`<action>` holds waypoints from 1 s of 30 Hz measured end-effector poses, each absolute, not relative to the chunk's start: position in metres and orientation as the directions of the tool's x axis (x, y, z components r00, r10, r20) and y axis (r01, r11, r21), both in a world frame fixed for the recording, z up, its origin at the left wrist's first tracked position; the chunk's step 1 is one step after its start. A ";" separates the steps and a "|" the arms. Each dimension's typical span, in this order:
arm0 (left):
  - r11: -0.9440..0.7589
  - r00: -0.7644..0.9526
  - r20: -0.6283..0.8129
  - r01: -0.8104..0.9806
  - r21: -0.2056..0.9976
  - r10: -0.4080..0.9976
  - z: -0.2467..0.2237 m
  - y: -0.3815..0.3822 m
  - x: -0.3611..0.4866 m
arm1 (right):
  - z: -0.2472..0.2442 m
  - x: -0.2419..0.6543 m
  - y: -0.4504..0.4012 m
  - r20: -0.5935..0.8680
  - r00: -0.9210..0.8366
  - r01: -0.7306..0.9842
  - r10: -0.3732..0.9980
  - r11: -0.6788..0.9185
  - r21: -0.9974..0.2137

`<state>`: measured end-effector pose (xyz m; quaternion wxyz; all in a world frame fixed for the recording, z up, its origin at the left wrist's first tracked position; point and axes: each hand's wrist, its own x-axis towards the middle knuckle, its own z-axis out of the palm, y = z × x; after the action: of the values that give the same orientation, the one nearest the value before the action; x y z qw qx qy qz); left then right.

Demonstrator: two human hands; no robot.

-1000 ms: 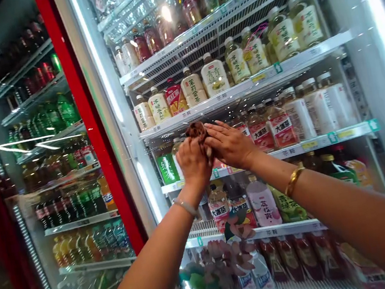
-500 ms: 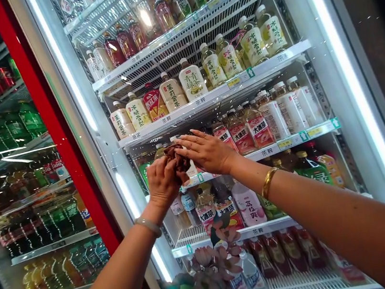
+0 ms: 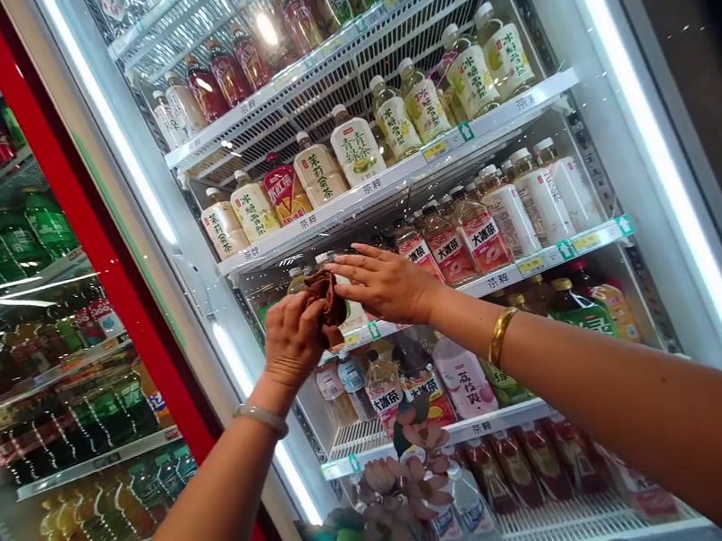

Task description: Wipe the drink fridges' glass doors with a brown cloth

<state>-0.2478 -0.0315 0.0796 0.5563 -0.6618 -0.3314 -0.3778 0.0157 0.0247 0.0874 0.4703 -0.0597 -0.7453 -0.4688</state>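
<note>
Bunched in my left hand is a crumpled brown cloth, with the fingers closed around it. My right hand is spread flat just to the right, fingers stretched out and their tips close to the cloth's edge. Both hands are up against or very near the glass door of a lit drinks fridge; exact contact is hard to tell. Behind the glass, bottles with red labels stand on the shelf at hand height, partly hidden by my hands.
Shelves of bottled drinks fill the fridge behind the glass. A red frame divides it from another fridge at the left holding green bottles. Pinkish flowers with green leaves show low in the middle, on or in front of the glass.
My left hand has moved slightly left with the cloth, widening the gap to my right hand. The right hand stays almost in place, and the view has shifted a little.
</note>
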 end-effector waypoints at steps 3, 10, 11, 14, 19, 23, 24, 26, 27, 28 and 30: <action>-0.142 0.397 0.917 0.906 -0.399 -0.043 0.097 -0.037 -0.268 | 0.088 0.016 0.023 0.764 -0.565 0.540 -0.310 0.561 0.627; -0.154 0.347 0.935 0.922 -0.354 -0.070 0.070 -0.036 -0.245 | 0.089 0.016 0.021 0.784 -0.557 0.490 -0.273 0.654 0.576; -0.164 0.400 0.916 0.903 -0.397 -0.022 0.066 -0.036 -0.246 | 0.088 0.015 0.022 0.787 -0.545 0.485 -0.289 0.657 0.577; -0.149 0.444 0.894 0.889 -0.432 0.056 0.069 -0.040 -0.260 | 0.086 0.015 0.022 0.793 -0.512 0.489 -0.330 0.647 0.585; -0.043 0.215 0.973 0.975 -0.220 -0.088 0.072 -0.039 -0.261 | 0.084 0.015 0.021 0.787 -0.521 0.486 -0.331 0.643 0.592; -0.089 0.285 0.958 0.954 -0.287 -0.031 0.047 -0.033 -0.235 | 0.085 0.016 0.020 0.776 -0.544 0.498 -0.319 0.622 0.605; -0.114 0.338 0.941 0.935 -0.335 0.010 0.044 -0.033 -0.233 | 0.085 0.017 0.021 0.769 -0.553 0.501 -0.321 0.609 0.615; -0.157 0.418 0.905 0.902 -0.402 0.081 0.048 -0.036 -0.238 | 0.085 0.020 0.022 0.754 -0.568 0.500 -0.328 0.591 0.634; -0.167 0.431 0.896 0.896 -0.411 0.105 0.054 -0.039 -0.244 | 0.084 0.022 0.022 0.747 -0.576 0.495 -0.332 0.585 0.642; -0.165 0.424 0.898 0.900 -0.403 0.120 0.062 -0.042 -0.252 | 0.084 0.023 0.023 0.740 -0.583 0.491 -0.335 0.581 0.649; -0.132 0.354 0.928 0.932 -0.338 0.119 0.077 -0.047 -0.266 | 0.084 0.021 0.022 0.742 -0.586 0.493 -0.325 0.583 0.645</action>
<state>-0.2664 -0.0469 0.0775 0.5157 -0.6409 -0.4100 -0.3939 0.0210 0.0216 0.0837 0.4514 -0.0547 -0.7668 -0.4531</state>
